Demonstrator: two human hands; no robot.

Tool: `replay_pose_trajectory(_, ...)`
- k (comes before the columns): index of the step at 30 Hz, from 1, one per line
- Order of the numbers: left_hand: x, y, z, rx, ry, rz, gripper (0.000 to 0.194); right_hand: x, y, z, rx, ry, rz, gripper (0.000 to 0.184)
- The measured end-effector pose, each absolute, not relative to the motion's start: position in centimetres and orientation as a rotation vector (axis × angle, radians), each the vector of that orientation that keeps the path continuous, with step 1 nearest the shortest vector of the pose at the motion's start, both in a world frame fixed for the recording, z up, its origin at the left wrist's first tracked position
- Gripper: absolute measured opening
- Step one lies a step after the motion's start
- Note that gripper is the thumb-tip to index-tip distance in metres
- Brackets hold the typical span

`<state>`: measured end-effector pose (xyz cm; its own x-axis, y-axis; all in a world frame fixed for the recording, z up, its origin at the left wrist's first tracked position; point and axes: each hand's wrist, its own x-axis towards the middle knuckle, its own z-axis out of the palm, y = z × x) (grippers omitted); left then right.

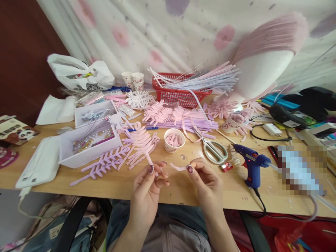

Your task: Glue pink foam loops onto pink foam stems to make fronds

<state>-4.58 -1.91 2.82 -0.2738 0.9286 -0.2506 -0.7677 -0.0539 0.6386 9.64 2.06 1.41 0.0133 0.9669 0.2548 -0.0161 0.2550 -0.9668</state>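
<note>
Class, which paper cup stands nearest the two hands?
The cup of pink pieces just left of the scissors; the other paper cups all stand farther back.

Curtain [162, 35]: pale, bright, softly shaded along its folds; light source out of view
Table [181, 192]: evenly lit, with a faint sheen and soft, weak shadows
Dark panel [23, 52]: dim, with little detail
Space under the table [86, 213]: darker than the top
Scissors [214, 150]: fairly clear, slight shine
Left hand [148, 182] and right hand [203, 178]: well lit, slightly soft in fine detail
White head form [262, 70]: stretched and leaning from wide-angle distortion
Pixelated patch [301, 169]: coarse blocks, contents unreadable
</note>
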Motion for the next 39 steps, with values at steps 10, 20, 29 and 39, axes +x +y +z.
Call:
replay_pose_trajectory(10, -3.5, -2.3, 2.5, 0.360, 0.735, 1.535, 0.020, 9.2, 1.7, 1.2, -1.018, -1.264, 1.143, 0.017)
replay_pose_trajectory(20, -4.1, -2.0, 2.2, 0.367, 0.895, 1.584, 0.026, 10.4, 2.4, 1.0, -0.991, -1.124, 1.116, 0.017)
replay_pose_trajectory(29, -3.0, -2.4, 2.3, 0.438, 0.942, 1.322, 0.041, 8.6, 2.9, 2.1, -0.924, -1.153, 1.155, 0.014)
replay_pose_trajectory(39, -3.0, -2.5, 1.8, 0.457, 0.806, 1.296, 0.039, 8.6, 3.3, 1.6, -0.979, -1.258, 1.098, 0.013)
